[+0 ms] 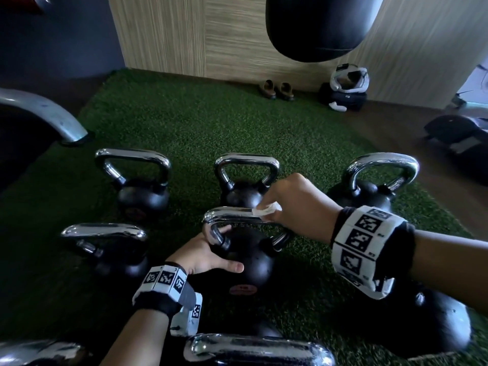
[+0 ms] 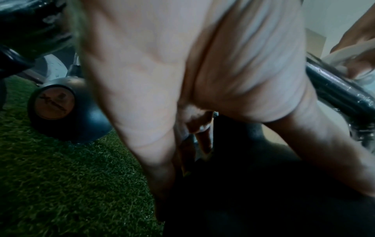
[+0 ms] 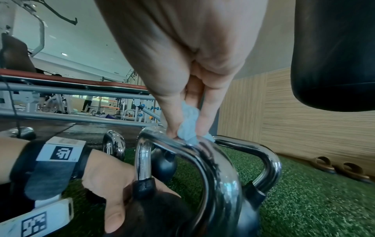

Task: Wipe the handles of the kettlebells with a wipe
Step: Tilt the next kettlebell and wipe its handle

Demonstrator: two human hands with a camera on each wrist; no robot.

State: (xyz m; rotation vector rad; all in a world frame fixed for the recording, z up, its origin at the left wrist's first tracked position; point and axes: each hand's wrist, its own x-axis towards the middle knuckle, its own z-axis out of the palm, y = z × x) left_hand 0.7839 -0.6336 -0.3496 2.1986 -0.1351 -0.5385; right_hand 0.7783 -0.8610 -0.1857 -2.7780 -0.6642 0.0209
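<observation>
Several black kettlebells with chrome handles stand on green turf [image 1: 184, 122]. The middle kettlebell [image 1: 250, 262] has its handle [image 1: 232, 216] between my hands. My left hand [image 1: 221, 249] grips it low on the left, fingers curled round the handle's foot and thumb along the ball. My right hand [image 1: 277, 208] pinches a crumpled white wipe [image 1: 266, 209] against the right part of the handle's top bar. In the right wrist view the wipe [image 3: 188, 126] sits between thumb and fingers on the handle [image 3: 202, 154]; my left hand [image 3: 113, 192] shows below. In the left wrist view my palm [image 2: 182, 80] hides most of the kettlebell.
Other kettlebells stand behind [image 1: 245, 180], at back left [image 1: 137, 180], back right [image 1: 375, 180], left [image 1: 105, 247], front [image 1: 258, 350] and right [image 1: 435, 326]. A black punching bag [image 1: 317, 27] hangs ahead. Sandals [image 1: 277, 91] and a bag [image 1: 343, 99] lie by the wall. A machine leg [image 1: 52, 114] is at left.
</observation>
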